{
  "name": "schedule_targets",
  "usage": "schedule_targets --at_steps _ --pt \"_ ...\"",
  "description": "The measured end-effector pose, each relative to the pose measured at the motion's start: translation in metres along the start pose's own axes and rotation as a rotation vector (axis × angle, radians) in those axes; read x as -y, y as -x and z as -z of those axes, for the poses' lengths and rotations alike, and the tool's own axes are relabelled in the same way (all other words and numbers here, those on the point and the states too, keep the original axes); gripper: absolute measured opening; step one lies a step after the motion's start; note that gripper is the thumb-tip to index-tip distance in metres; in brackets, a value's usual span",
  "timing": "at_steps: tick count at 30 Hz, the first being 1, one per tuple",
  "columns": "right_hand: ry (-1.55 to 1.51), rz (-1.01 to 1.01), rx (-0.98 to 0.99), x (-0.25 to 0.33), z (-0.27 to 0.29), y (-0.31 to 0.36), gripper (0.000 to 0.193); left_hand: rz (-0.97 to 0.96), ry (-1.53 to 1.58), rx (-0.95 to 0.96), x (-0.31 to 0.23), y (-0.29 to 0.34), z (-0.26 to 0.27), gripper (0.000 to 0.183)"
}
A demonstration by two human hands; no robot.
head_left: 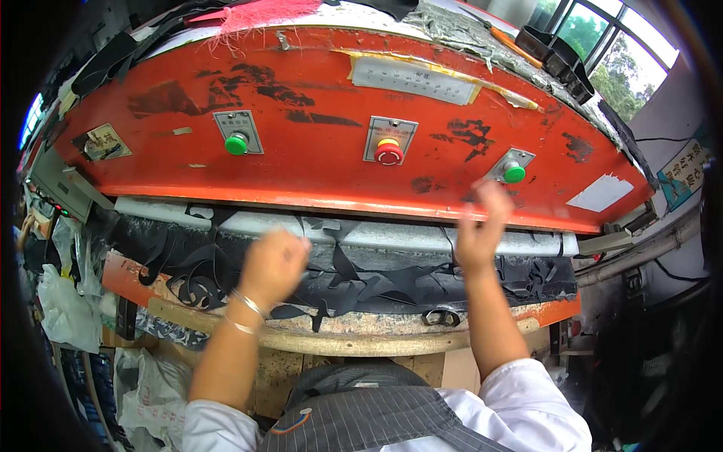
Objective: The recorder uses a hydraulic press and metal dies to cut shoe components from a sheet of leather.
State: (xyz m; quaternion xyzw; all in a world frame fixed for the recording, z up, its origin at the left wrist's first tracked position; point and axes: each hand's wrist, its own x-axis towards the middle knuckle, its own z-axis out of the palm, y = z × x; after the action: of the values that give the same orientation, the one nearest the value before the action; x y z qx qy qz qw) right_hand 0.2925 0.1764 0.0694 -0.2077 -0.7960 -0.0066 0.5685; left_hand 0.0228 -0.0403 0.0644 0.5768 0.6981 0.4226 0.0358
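My left hand point(276, 271), slightly smeared by motion, hovers over the bed of a big red press point(324, 158), its fingers curled in and no object showing in them. A bracelet point(250, 304) circles that wrist. My right hand point(483, 226) is raised and blurred, fingers apart, with nothing seen in it. Its fingertips are just below and left of the right green push button point(514, 174); whether they touch its plate cannot be seen. Another green push button point(236, 144) sits on the left, and a red stop button point(388, 153) in the middle. Black cut sheet scraps point(354, 275) lie tangled beneath my hands.
A pale slab point(392, 233) runs under the press front. The bed has a worn wooden edge point(354, 343). A metal ruler point(414, 79) is fixed to the red panel. Pink threads point(267, 13) and an orange-handled tool point(512, 45) lie on top. Plastic bags point(68, 305) hang at left.
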Motion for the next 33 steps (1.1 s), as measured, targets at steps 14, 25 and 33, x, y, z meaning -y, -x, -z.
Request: schedule_targets --at_steps 14,25,33 --pt "-0.179 -0.208 1.052 0.156 0.028 0.120 0.049 0.091 -0.070 0.225 -0.037 0.128 -0.057 0.014" --pt "-0.163 -0.160 1.081 0.077 -0.021 0.040 0.065 0.430 0.359 0.736 -0.033 0.111 -0.023 0.021" --pt "0.012 0.094 1.089 0.014 -0.094 0.023 0.078 0.639 1.008 0.213 -0.005 0.062 -0.072 0.030"
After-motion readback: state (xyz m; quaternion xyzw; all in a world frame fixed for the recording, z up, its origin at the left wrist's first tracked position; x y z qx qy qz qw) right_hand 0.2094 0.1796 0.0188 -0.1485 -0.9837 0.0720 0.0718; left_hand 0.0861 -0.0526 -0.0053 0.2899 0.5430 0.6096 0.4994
